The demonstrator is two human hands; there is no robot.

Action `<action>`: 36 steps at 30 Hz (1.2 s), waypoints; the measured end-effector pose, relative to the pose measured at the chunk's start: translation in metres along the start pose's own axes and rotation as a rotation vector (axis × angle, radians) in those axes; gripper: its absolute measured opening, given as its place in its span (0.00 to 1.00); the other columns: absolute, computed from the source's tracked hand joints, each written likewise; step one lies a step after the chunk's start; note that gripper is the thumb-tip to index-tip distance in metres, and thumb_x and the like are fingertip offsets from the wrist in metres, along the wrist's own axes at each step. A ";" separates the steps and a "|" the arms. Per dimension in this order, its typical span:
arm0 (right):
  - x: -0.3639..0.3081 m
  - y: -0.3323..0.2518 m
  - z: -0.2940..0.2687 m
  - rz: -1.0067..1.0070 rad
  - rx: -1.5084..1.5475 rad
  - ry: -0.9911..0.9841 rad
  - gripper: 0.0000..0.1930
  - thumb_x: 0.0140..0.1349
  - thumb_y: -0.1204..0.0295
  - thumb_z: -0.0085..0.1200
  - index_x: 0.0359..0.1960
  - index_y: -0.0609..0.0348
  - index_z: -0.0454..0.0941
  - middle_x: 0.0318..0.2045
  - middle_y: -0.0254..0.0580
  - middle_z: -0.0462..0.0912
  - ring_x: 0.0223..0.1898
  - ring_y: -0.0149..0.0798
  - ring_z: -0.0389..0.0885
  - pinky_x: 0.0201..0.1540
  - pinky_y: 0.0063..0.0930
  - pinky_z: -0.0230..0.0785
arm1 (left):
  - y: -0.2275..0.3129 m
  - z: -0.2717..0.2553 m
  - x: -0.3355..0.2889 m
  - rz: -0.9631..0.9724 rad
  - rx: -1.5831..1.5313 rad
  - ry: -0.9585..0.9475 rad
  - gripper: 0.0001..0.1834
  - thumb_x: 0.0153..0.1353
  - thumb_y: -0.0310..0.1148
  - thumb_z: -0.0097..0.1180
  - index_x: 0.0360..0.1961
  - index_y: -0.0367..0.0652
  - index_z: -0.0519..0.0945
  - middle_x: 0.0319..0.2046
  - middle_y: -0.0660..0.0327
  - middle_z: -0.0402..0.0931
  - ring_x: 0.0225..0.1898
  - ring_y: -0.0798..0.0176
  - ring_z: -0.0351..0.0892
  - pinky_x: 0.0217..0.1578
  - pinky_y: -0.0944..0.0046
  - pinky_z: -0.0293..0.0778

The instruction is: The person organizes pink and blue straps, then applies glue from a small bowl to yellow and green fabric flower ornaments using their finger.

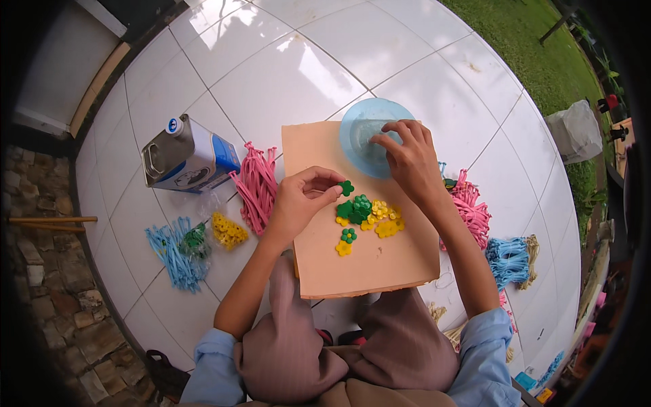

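Observation:
My left hand (306, 197) pinches a green plastic flower (346, 188) between thumb and fingertips, just over a tan board (319, 271) across my lap. My right hand (412, 159) reaches over a translucent blue dish (354, 152) at the board's far edge. Its fingers are bent down into the dish, and whatever they hold there is hidden. Below the left fingertips lies a pile of green flowers (361, 207) beside yellow flowers (386, 228). Nearer me sits a green flower cluster (348, 235), touching a single yellow flower (344, 249).
A metal can (190, 156) stands at left, near pink strips (258, 190), a bag of yellow pieces (228, 230) and light blue strips (175, 254). On the right lie more pink strips (468, 210) and blue bundles (507, 262). White tiles (271, 81) border grass (502, 34).

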State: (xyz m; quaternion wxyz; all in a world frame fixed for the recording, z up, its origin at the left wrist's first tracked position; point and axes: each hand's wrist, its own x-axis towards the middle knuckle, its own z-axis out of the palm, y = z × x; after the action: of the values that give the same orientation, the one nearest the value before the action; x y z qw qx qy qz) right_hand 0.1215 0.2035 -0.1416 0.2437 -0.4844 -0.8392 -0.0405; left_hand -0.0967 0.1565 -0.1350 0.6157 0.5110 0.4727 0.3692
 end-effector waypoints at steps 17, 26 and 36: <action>-0.001 -0.013 -0.011 0.131 0.083 0.088 0.18 0.48 0.83 0.50 0.42 0.51 0.74 0.44 0.39 0.72 0.49 0.47 0.67 0.54 0.41 0.57 | -0.006 0.009 0.025 0.101 0.099 0.117 0.18 0.55 0.20 0.55 0.48 0.39 0.77 0.31 0.62 0.75 0.34 0.73 0.76 0.39 0.75 0.76; -0.001 -0.018 -0.027 0.369 0.194 0.257 0.19 0.55 0.82 0.47 0.47 0.48 0.72 0.49 0.43 0.67 0.53 0.47 0.60 0.54 0.40 0.57 | -0.007 0.006 0.026 0.107 0.095 0.135 0.17 0.55 0.20 0.55 0.47 0.39 0.77 0.31 0.63 0.74 0.35 0.73 0.76 0.39 0.75 0.76; -0.011 -0.028 -0.020 0.104 -0.132 0.000 0.16 0.49 0.82 0.52 0.36 0.44 0.80 0.58 0.33 0.63 0.59 0.43 0.57 0.62 0.48 0.46 | -0.007 0.007 0.028 0.093 0.057 0.110 0.16 0.55 0.20 0.55 0.47 0.37 0.77 0.31 0.62 0.75 0.35 0.72 0.77 0.39 0.75 0.76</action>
State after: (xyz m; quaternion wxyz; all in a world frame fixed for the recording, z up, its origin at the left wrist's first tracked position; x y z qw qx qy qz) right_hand 0.1108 0.1736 -0.1242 0.2129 -0.5423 -0.8085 -0.0833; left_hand -0.0821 0.1792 -0.1471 0.5563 0.5287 0.4919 0.4111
